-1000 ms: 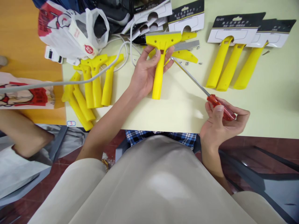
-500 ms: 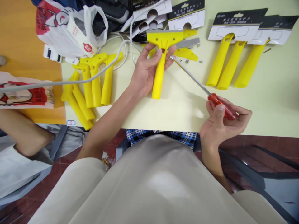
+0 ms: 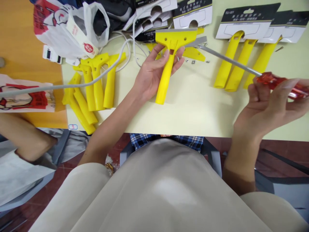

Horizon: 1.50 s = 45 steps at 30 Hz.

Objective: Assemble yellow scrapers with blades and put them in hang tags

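Observation:
A yellow scraper (image 3: 166, 72) with a metal blade along its top edge is gripped in my left hand (image 3: 151, 75), its handle slanting down toward me. My right hand (image 3: 267, 106) is closed round the red handle of a screwdriver (image 3: 231, 62). The screwdriver's shaft points left, and its tip is apart from the scraper, to the right of its head. Behind the scraper lie loose yellow plates (image 3: 195, 53), a metal strip (image 3: 199, 41) and several small screws (image 3: 193, 62) on the table.
Several yellow scraper handles (image 3: 98, 83) lie at the left, crossed by a grey cable (image 3: 79, 84). Handles in black-and-white cards (image 3: 246, 22) lie at the right. A plastic bag (image 3: 55, 32) and more cards (image 3: 193, 14) are at the back. Another person's arm (image 3: 26, 138) is at left.
My right hand has moved the screwdriver right and up, its tip leaving the scraper's head. My left hand has tilted the scraper slightly.

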Motion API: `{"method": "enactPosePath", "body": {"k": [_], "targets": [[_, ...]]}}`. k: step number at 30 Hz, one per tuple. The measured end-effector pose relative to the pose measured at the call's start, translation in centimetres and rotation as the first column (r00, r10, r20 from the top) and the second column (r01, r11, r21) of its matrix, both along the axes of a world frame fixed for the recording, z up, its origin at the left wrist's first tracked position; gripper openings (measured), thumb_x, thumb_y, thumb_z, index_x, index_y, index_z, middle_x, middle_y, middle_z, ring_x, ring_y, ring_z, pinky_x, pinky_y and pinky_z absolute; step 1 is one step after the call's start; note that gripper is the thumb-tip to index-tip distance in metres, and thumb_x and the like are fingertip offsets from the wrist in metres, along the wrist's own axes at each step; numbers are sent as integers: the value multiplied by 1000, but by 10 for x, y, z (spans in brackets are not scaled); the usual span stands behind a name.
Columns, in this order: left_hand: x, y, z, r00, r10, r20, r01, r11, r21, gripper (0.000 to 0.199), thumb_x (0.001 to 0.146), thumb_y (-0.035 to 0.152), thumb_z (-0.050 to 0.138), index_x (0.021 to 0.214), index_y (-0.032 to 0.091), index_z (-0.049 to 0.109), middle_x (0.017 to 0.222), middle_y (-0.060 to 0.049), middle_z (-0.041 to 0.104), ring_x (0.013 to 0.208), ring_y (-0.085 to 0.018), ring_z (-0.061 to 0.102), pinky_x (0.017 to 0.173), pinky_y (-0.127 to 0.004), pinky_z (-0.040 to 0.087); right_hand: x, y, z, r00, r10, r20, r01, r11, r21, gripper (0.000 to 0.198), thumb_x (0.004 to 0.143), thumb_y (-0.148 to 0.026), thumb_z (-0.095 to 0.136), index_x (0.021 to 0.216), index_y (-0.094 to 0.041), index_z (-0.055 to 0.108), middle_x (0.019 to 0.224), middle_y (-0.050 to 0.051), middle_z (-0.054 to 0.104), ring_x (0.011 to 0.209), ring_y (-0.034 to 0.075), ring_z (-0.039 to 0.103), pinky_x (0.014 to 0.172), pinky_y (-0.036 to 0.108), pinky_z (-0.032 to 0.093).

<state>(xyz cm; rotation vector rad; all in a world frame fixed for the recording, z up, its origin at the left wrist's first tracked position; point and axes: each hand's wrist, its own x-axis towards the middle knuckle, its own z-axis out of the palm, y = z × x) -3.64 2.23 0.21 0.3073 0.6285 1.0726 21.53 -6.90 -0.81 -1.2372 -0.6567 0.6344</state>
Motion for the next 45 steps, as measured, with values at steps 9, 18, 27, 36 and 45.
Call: {"method": "enactPosePath", "body": {"k": [9, 18, 27, 36, 45], "targets": [[-1, -2, 6, 999, -39, -6, 39, 997, -70, 46, 115, -2, 45, 149, 25, 60, 151, -2, 76, 164, -23, 50, 128, -28, 56, 6, 16, -8, 999, -41, -19, 41, 999, -19, 41, 97, -35, 72, 116, -14, 43, 98, 0, 62, 98, 17, 77, 84, 27, 67], [3, -2, 3, 1000, -3, 4, 3, 993, -117, 48, 116, -3, 43, 154, 21, 60, 163, -6, 68, 155, -29, 59, 125, -37, 57, 7, 16, -15, 1000, 19, -16, -19, 999, 30, 45, 99, -37, 74, 118, -14, 40, 97, 0, 61, 99, 17, 77, 81, 25, 66], [4, -4, 4, 996, -7, 88, 22, 984, -174, 73, 114, -5, 47, 178, 26, 33, 178, -10, 49, 157, -31, 51, 128, -36, 52, 9, 14, -13, 999, 37, 3, -37, 998, -47, 46, 99, -40, 74, 120, -14, 43, 98, 2, 63, 92, 16, 76, 81, 28, 68], [3, -3, 1, 999, -24, 37, 29, 990, -140, 63, 114, -5, 46, 172, 22, 44, 162, -8, 69, 157, -30, 54, 125, -34, 57, 8, 13, -14, 999, 53, 10, -53, 998, -47, 45, 97, -39, 73, 120, -13, 44, 98, 3, 61, 96, 20, 77, 82, 31, 68], [2, -4, 5, 998, -50, 39, 54, 993, -103, 62, 114, -3, 48, 170, 24, 44, 161, -7, 70, 159, -28, 57, 127, -32, 55, 18, 15, -23, 997, 73, -17, -74, 995, -65, 42, 100, -40, 69, 121, -13, 45, 95, 1, 58, 91, 17, 77, 80, 29, 69]]}}
